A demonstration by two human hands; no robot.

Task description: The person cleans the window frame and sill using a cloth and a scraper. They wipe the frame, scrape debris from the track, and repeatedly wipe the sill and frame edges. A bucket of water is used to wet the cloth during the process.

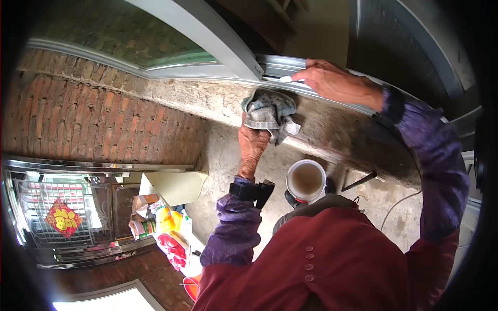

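My left hand (253, 140) holds a bunched grey patterned cloth (268, 112) over the rough sill, just below the window frame. A small white piece (291, 126) shows at the cloth's lower right edge. Over at the metal sliding-window track (280, 67), my right hand (323, 79) grips a small white tool, its kind unclear, whose white tip (286, 79) lies at the track's groove. Below the sill stands a white bucket (288, 182) of cloudy brownish water (307, 178).
The window sash (210, 35) stands left of my right hand. A brick wall (78, 116) runs along the left. Packets and a red cloth (172, 250) lie on a surface at lower left. A cable (397, 202) trails across the floor at right, near a dark rod (360, 182).
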